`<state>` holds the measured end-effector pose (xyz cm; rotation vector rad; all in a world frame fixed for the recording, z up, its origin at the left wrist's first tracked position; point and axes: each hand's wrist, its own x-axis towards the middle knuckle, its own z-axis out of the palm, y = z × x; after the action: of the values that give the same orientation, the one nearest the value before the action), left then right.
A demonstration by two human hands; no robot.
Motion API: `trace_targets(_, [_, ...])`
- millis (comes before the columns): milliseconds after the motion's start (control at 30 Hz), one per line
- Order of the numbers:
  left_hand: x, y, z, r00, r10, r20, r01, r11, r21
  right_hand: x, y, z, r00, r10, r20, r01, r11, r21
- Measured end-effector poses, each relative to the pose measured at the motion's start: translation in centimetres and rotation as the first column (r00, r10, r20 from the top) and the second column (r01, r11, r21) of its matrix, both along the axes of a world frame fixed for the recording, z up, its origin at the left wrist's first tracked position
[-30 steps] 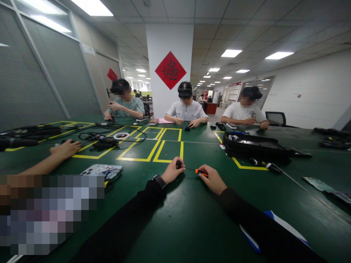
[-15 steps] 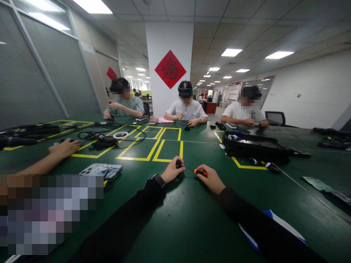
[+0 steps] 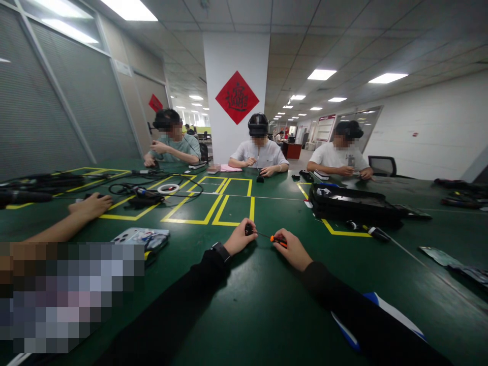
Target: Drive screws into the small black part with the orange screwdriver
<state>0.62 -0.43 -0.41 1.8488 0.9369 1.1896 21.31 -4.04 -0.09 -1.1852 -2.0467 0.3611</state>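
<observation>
The green table (image 3: 244,315) is extending beneath and around both hands. Three persons are sitting beyond the hands, along its far side. A black tray (image 3: 354,203) is lying beyond the right hand and to its right. Yellow tape outlines (image 3: 233,223) are running beyond the left hand. A blue-and-white item (image 3: 396,316) is lying nearer the wearer than the right hand, partly hidden by the right forearm. A pale pouch (image 3: 141,237) is resting well left of the left hand; a neighbouring person's hand (image 3: 91,206) is resting farther out on that side.

The right hand (image 3: 296,250) is closing its fingers around the orange-and-black handle of a screwdriver (image 3: 279,241). The left hand (image 3: 239,239) is pinching a small black part (image 3: 248,230) between thumb and fingers. The two hands are staying apart, near each other. The screwdriver's shaft is spanning the gap, pointing from the right hand towards the small black part; contact at the tip is proving too small to confirm.
</observation>
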Motion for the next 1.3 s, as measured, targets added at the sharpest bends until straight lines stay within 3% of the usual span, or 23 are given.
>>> trace_targets(1067, [-0.07,0.32,-0.43,0.999,0.025,-0.034,-0.024,0.999,0.04,-0.02,0.22,-0.2,0.999,0.005,-0.032,-0.005,1.0,-0.001])
trace_targets(1300, [0.02,0.2,-0.29,0.999,0.037,-0.039,-0.035,0.999,0.039,0.09,0.33,-0.14,0.998,-0.024,0.054,0.022,0.999,0.032])
